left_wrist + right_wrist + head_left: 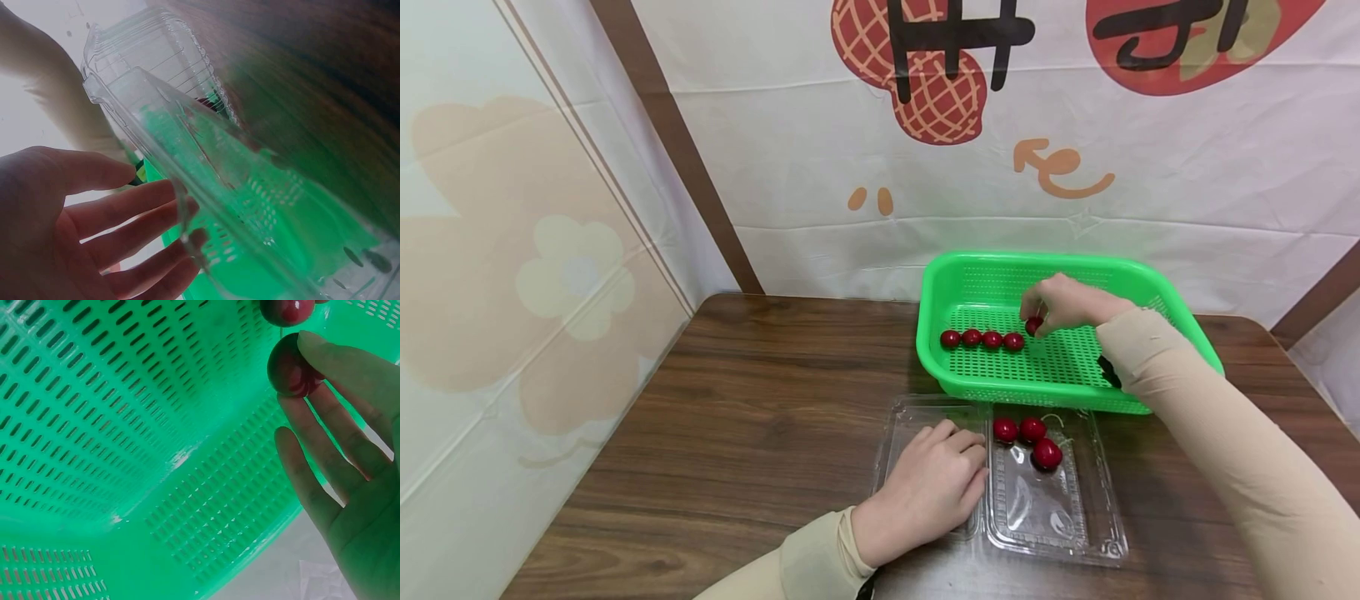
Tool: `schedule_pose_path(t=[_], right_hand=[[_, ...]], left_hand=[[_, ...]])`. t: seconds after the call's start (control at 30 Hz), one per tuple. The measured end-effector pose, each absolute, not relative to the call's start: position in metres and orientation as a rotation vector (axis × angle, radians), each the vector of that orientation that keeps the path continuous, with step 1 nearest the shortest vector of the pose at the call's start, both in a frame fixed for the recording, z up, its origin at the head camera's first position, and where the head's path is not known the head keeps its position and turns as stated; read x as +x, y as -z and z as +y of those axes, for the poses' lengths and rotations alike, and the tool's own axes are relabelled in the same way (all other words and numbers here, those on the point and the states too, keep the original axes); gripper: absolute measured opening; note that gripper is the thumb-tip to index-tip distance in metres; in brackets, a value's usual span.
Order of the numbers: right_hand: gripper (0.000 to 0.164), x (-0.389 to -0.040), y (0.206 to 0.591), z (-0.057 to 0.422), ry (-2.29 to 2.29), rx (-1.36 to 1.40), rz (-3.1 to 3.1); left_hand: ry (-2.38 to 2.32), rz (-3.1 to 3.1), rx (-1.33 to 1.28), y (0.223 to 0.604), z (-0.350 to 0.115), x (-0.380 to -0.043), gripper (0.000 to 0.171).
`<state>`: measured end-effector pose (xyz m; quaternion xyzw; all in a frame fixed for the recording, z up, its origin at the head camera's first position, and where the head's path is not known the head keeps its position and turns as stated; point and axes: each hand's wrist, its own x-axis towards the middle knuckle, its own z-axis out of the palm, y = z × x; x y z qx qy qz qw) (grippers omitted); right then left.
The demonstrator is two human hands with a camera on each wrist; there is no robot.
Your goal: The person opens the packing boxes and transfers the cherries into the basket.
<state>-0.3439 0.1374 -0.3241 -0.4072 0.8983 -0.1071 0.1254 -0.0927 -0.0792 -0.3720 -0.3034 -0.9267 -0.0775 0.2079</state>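
Note:
Inside the green plastic basket (pixel 1000 387), my right hand (pixel 1060 302) pinches a dark red cherry (pixel 286 367) between thumb and fingertips. A row of several cherries (pixel 972 337) lies on the basket floor to the left of it. In front of the basket, a clear plastic clamshell box (pixel 1026 525) lies unfolded on the table. Three cherries (pixel 1047 454) sit in its right half, one showing a pale stem. My left hand (pixel 925 483) rests over the left half, the lid (pixel 169 119), its fingers loosely bent and touching the clear plastic near the middle fold.
Brown wood-grain table (pixel 737 417) spreads under everything, with a wide stretch to the left. A printed white cloth (pixel 812 150) hangs behind the table's back edge. The basket's raised rim stands right behind the box.

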Motion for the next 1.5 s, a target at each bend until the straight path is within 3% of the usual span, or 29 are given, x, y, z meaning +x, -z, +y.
schedule_pose_path(t=[1.5], right_hand=[[0.034,-0.349,0.344,0.138,0.273,-1.117,2.565]], left_hand=[[0.21,-2.569,-0.845,0.373,-0.079,-0.094,0.018]])
